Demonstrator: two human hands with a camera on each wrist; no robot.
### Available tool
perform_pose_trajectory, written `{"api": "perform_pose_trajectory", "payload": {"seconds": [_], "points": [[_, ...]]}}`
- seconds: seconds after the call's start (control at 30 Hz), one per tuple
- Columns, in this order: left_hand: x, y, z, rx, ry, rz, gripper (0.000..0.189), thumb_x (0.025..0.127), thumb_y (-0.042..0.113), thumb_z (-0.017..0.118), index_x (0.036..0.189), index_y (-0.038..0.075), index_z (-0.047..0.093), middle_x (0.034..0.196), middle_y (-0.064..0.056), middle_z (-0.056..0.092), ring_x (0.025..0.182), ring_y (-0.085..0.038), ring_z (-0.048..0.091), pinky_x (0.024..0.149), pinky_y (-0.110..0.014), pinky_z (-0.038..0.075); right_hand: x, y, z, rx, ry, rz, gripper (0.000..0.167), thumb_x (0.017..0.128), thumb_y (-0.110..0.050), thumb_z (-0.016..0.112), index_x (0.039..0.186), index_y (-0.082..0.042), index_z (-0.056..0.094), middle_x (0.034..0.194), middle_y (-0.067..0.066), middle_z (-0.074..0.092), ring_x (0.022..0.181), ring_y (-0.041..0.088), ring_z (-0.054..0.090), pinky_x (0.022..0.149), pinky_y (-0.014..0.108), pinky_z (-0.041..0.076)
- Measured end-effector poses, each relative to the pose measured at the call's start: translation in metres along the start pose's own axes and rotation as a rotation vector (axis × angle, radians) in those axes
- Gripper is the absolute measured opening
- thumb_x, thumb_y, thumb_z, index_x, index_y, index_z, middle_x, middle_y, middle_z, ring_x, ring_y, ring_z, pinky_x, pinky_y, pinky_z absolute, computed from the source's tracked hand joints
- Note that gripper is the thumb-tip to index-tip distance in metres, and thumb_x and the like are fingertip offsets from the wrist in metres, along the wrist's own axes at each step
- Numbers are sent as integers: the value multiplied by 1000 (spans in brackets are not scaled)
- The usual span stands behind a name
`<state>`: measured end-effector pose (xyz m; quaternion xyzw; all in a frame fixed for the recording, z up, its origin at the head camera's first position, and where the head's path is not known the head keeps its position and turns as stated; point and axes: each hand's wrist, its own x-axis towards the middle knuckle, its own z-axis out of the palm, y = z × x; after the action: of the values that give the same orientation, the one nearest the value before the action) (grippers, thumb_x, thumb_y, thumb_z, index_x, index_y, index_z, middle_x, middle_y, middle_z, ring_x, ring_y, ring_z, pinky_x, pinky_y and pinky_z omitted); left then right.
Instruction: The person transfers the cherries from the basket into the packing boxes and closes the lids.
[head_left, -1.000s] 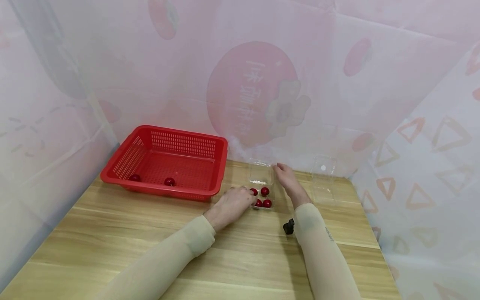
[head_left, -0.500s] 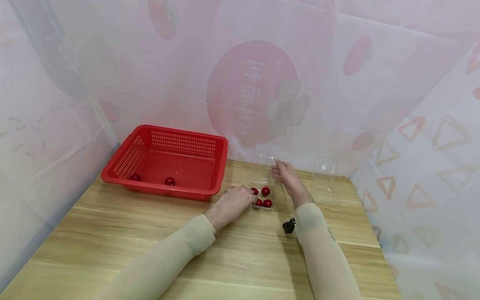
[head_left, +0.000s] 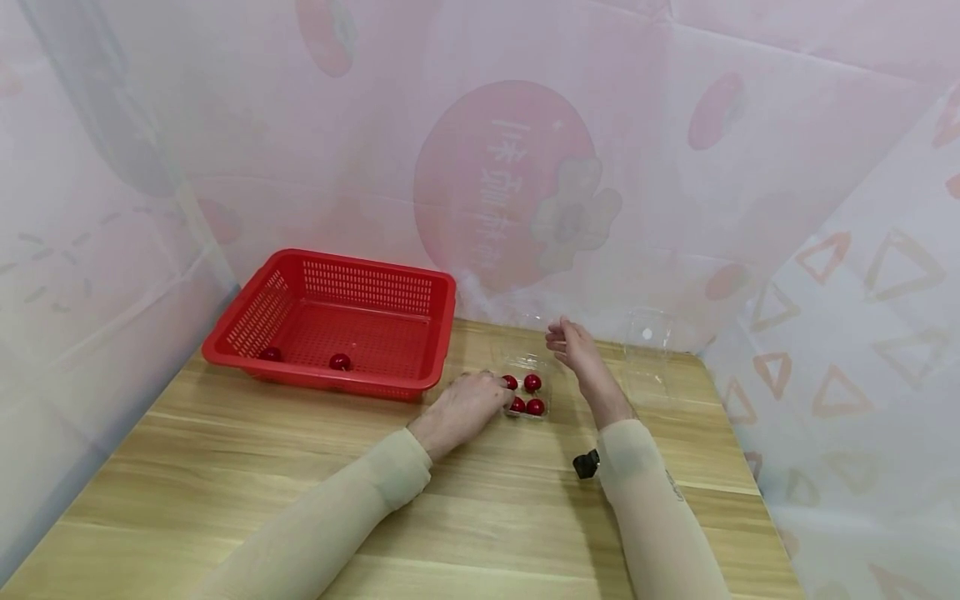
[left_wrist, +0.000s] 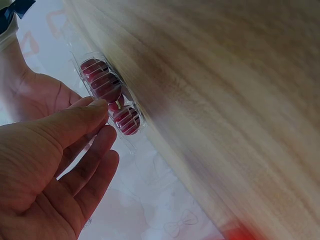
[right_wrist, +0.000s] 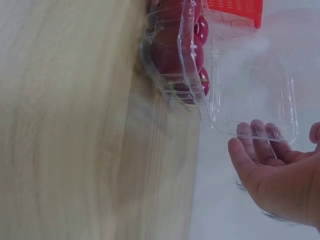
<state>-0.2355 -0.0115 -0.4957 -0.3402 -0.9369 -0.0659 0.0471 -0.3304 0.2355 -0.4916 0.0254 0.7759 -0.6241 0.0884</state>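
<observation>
A clear plastic clamshell box (head_left: 551,402) holding several dark red cherries (head_left: 532,382) stands on the table, right of the red basket. My left hand (head_left: 467,410) is at its left side; in the left wrist view the thumb and forefinger pinch the box's edge. The lid (right_wrist: 252,95) stands raised behind the box. Beside the lid is my right hand (head_left: 581,354), its fingers extended. In the right wrist view those fingertips show through the lid's edge; whether they touch it I cannot tell. My left hand partly hides the cherries on that side.
A red slotted basket (head_left: 442,333) at the left back has two cherries (head_left: 340,362) inside. At the right back stands another clear clamshell box (head_left: 647,354), open against the wall. A printed cloth wall (head_left: 360,167) rises behind the wooden table (head_left: 420,517).
The lid has swung up to a steeper angle. My right hand has shifted slightly to the right, fingers more spread. The left hand has stayed at the box.
</observation>
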Motion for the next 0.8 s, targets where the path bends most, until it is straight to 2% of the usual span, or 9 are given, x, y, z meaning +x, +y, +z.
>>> {"api": "perform_pose_trajectory", "payload": {"seconds": [0.13, 0.17, 0.2, 0.27, 0.4, 0.57, 0.7, 0.8], "points": [[0, 0, 0, -7, -3, -2, 21, 110, 7, 79, 110, 24, 91, 98, 5, 83, 96, -19, 75, 80, -37, 69, -5, 1, -1, -46, -16, -13, 70, 128, -54, 37, 156, 6, 59, 157, 28, 66, 150, 43, 66, 140, 57, 48], [0, 0, 0, -9, -3, -3, 20, 110, 7, 79, 110, 24, 91, 98, 5, 83, 96, -19, 75, 80, -37, 69, -9, -2, -1, -60, -24, -12, 70, 128, -52, 35, 157, 7, 58, 159, 30, 64, 152, 44, 65, 141, 57, 46], [0, 0, 0, -11, 0, -2, 20, 110, 8, 79, 110, 23, 91, 98, 5, 83, 95, -19, 75, 80, -37, 69, -22, -16, 5, -95, -23, 14, 71, 130, -48, 27, 161, 11, 53, 165, 35, 58, 158, 49, 59, 144, 62, 39], [0, 0, 2, -15, 5, -1, 20, 110, 8, 79, 109, 23, 91, 97, 6, 83, 95, -19, 75, 80, -37, 69, -29, -17, 7, -126, -26, 1, 72, 130, -47, 26, 162, 11, 53, 168, 36, 55, 159, 51, 56, 145, 62, 38], [0, -1, 3, -14, 16, 3, 22, 110, 7, 79, 107, 24, 91, 96, 6, 83, 96, -20, 76, 79, -38, 69, -36, -15, 7, -196, -29, -47, 67, 129, -45, 33, 158, 9, 60, 166, 35, 60, 156, 49, 59, 142, 63, 43], [-1, 0, 3, -1, 12, 11, 20, 111, 9, 78, 110, 24, 92, 103, 5, 86, 99, -20, 79, 83, -39, 71, -40, -9, 6, -371, -56, -120, 66, 127, -51, 41, 155, 2, 69, 160, 29, 70, 153, 46, 64, 135, 63, 50], [-2, -1, 3, -19, 6, 14, 18, 111, 11, 79, 114, 22, 92, 109, 4, 89, 102, -20, 80, 84, -38, 72, -46, -8, 3, -478, -95, -156, 69, 126, -56, 43, 160, -2, 69, 165, 27, 69, 158, 49, 62, 137, 68, 47], [-4, -1, 3, -57, 3, 6, 18, 111, 10, 78, 113, 22, 92, 107, 4, 88, 98, -18, 79, 80, -37, 71, -51, -8, 2, -543, -121, -174, 68, 125, -54, 47, 163, -1, 66, 168, 27, 66, 161, 51, 59, 137, 71, 45]]}}
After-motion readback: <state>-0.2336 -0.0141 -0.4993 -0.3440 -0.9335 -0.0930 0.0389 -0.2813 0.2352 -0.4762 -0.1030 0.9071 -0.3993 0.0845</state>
